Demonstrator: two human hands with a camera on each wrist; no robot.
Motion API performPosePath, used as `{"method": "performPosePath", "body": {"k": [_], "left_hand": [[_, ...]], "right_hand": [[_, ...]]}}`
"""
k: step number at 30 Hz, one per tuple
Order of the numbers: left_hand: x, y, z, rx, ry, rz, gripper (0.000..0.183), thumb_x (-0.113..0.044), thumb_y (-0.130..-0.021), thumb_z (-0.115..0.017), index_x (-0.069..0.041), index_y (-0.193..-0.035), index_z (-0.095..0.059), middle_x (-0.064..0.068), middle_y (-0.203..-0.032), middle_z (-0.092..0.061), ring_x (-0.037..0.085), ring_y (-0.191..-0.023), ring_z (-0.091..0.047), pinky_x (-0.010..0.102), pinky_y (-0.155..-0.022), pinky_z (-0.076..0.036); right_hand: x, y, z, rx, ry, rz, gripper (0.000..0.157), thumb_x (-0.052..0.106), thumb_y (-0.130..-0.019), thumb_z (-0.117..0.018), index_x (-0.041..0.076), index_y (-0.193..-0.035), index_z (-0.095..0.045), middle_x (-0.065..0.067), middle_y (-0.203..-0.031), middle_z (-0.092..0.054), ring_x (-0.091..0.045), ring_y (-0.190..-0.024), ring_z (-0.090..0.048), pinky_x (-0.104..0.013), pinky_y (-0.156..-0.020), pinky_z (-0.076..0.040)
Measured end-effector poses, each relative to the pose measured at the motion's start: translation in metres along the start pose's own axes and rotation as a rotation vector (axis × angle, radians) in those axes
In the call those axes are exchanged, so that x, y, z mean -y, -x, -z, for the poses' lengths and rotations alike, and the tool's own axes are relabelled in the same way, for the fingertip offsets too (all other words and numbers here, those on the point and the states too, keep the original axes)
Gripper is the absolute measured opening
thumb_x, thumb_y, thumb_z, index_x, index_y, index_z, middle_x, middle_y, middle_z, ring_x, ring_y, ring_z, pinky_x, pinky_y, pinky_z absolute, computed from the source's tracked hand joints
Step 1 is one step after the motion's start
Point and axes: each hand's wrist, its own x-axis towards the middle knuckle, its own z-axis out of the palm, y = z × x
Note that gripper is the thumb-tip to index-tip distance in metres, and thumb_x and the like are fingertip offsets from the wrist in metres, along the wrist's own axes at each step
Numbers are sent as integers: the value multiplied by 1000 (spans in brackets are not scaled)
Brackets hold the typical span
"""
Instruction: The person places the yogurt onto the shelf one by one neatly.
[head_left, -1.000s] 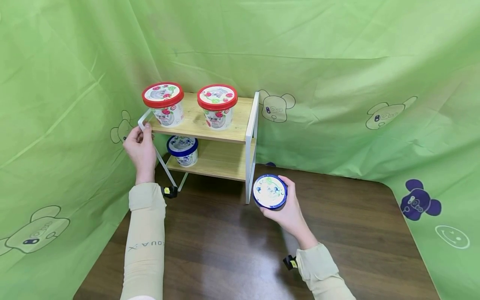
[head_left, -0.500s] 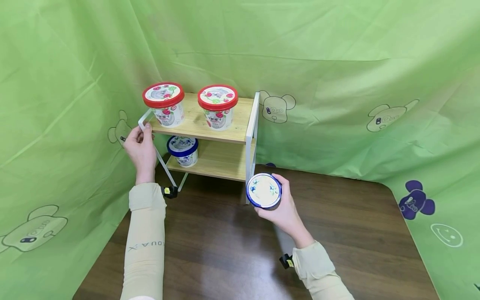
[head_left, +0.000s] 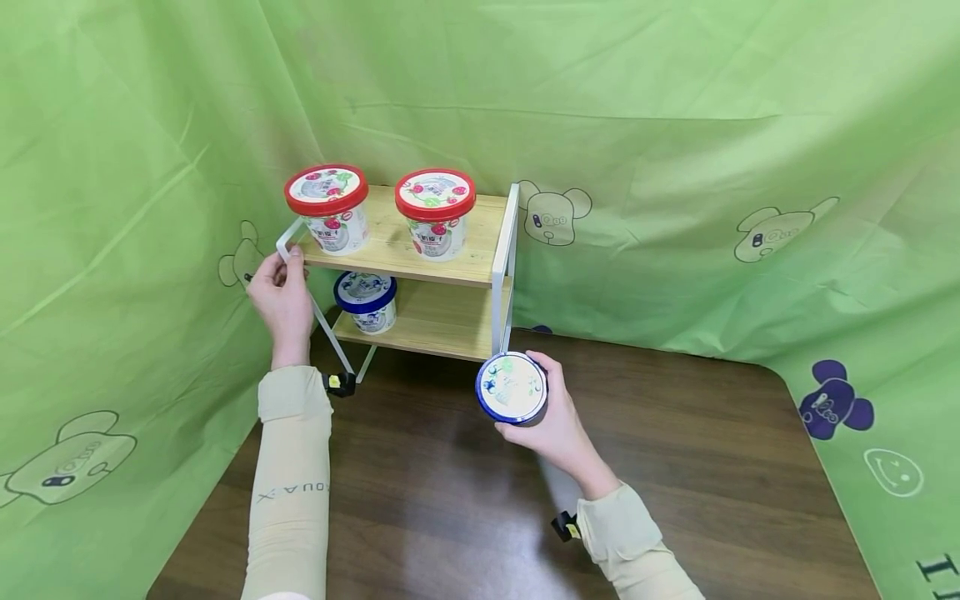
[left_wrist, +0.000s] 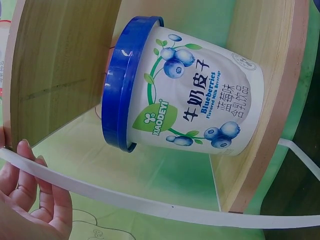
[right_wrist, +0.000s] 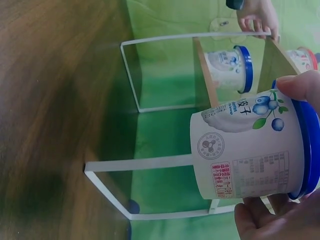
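Note:
My right hand (head_left: 551,421) grips a blue-lidded blueberry milk tub (right_wrist: 245,150) by its sides, just below its lid. In the head view that tub hangs in front of the rack's right leg, lid facing up. My left hand (head_left: 282,296) pinches the white metal frame at the left front corner of the two-tier rack (head_left: 420,268). On the rack's lower board, at the left, stands a second blue-lidded tub (left_wrist: 185,95). Two red-lidded tubs, a left one (head_left: 337,229) and a right one (head_left: 437,237), stand on the upper board.
The rack stands on a dark brown wooden table (head_left: 450,500) near its back left corner. Green cloth (head_left: 637,150) with bear prints hangs behind and at both sides. The rack's white right side frame (head_left: 498,317) rises beside the right hand's tub.
My right hand has moved left with the blueberry tub, from right of the rack's right leg to in front of it. The left hand has stayed on the frame.

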Motion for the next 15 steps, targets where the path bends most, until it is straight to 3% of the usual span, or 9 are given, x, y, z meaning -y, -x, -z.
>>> {"method": "performPosePath", "body": {"k": [9, 15], "left_hand": [[-1, 1, 0, 7, -10, -12, 21, -14, -99, -69, 1, -111, -75, -5, -79, -66, 14, -71, -59, 21, -68, -47], [0, 0, 0, 1, -9, -7, 17, -14, -98, -69, -2, -109, -77, -3, -79, -67, 10, -69, -58, 20, -67, -47]], "right_hand": [[7, -2, -9, 68, -35, 31, 108, 13, -62, -96, 21, -150, -34, 4, -140, -53, -20, -123, -52, -52, -104, -41], [10, -3, -15, 101, -14, 22, 108, 15, -63, -96, 28, -150, -33, 1, -138, -52, -20, -123, -51, -51, -103, -42]]}}
